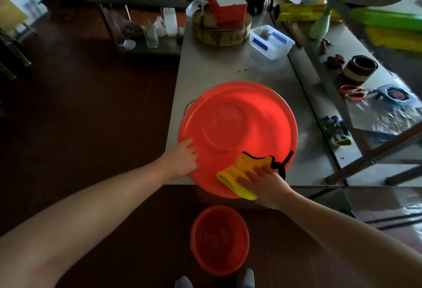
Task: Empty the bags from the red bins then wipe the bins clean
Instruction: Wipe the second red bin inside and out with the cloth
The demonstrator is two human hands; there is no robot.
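Note:
A large round red lid (237, 127) covers a red bin on the near corner of the steel table (219, 68); a bit of the bin's wire handle shows at the lid's left edge. My left hand (182, 159) rests on the lid's near-left rim with fingers fairly straight. My right hand (265, 185) presses a folded yellow cloth with black trim (242, 173) flat against the lid's near-right part. A second red bin (219, 239), open and empty-looking, stands on the dark floor below the table, in front of my feet.
Further back on the table stand a round wooden chopping block (221, 29) with a red-and-white box on it and a clear plastic tub (271, 42). A lower steel shelf (331, 82) to the right carries scissors, a brown jar, gloves and foil. Cluttered shelves stand at the back left.

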